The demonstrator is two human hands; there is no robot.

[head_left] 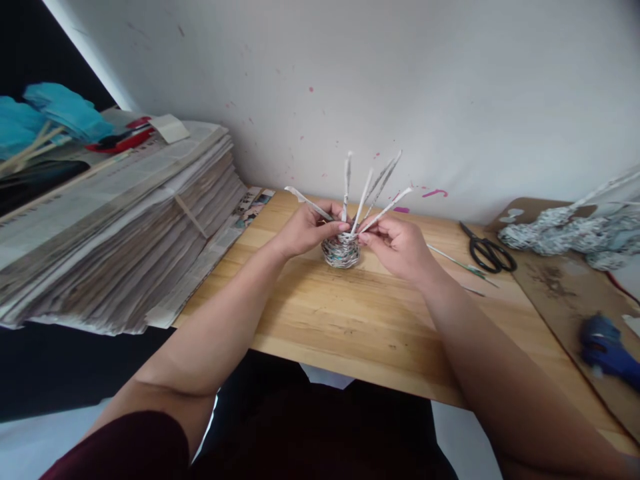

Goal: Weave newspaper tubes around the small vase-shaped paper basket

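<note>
A small round basket (341, 252) woven from rolled newspaper rests on the wooden table (320, 313). Several white paper tubes (367, 190) stick up and outward from its rim. My left hand (313, 230) grips the basket's left rim, thumb on the near side and fingers behind. On the right side, my right hand (393, 243) pinches the base of a paper tube (387, 210) that slants up to the right. Parts of the rim are hidden behind my fingers.
A tall newspaper stack (165, 227) stands at left, with a red stapler (125, 137) on top. Black-handled scissors (487, 252) and thin sticks (463, 267) lie right of my right hand. A cardboard sheet (555, 293), blue glue gun (607, 350) and woven newspaper pieces (555, 227) are farther right.
</note>
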